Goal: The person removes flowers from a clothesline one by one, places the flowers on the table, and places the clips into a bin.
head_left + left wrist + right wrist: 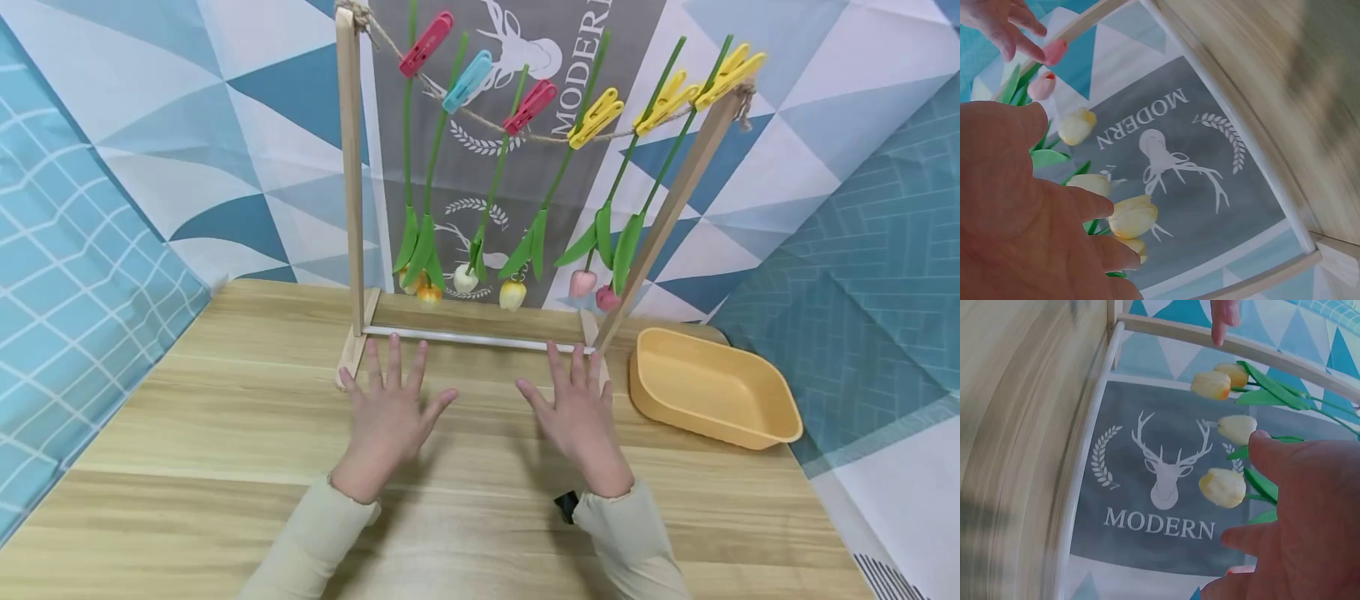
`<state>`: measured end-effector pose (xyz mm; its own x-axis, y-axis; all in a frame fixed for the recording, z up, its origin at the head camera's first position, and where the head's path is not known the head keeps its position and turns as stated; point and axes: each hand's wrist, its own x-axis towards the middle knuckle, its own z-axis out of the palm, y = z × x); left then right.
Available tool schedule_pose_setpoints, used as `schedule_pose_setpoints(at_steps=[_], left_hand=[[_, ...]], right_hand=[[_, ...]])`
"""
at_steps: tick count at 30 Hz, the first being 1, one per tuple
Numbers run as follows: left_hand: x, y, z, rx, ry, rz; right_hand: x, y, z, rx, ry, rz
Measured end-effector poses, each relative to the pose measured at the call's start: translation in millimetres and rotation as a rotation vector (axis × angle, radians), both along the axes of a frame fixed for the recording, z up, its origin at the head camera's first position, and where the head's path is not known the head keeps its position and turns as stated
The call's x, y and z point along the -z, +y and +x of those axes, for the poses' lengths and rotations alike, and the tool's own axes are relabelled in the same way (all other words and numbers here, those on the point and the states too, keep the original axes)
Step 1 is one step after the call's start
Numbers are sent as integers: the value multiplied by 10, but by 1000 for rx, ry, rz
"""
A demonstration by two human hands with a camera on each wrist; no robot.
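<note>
Both hands are spread with palms down over the wooden table, holding nothing: the left hand (390,421) and the right hand (579,417), in front of a wooden frame (351,167). Several artificial tulips hang heads down from a twine, held by red clothespins (530,107), a blue clothespin (468,81) and yellow clothespins (596,117). The heads are orange-yellow (429,295), white (466,278), pale yellow (512,294), light pink (582,283) and dark pink (607,298). In the wrist views, the left hand (1035,212) and right hand (1310,519) have fingers extended, with tulips beyond.
A yellow plastic bin (712,387) stands right of the frame on the table (480,533). A white bar (480,340) joins the frame's feet. Beside the right sleeve lies a small black object (567,506). Patterned cloth (292,108) hangs behind.
</note>
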<state>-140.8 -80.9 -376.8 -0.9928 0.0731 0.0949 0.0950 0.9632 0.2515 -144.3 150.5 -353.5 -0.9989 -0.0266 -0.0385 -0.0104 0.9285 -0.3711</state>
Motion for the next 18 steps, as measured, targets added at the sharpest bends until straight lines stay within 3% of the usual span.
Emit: schedule_pose_setpoints(at_steps=[9,18], left_hand=[[48,-143,-78,-17,28,19],[109,-262,-140,-32,6,20]], right_hand=[[-1,209,-106,14,123,-7],[5,395,-184,52,149,-77]])
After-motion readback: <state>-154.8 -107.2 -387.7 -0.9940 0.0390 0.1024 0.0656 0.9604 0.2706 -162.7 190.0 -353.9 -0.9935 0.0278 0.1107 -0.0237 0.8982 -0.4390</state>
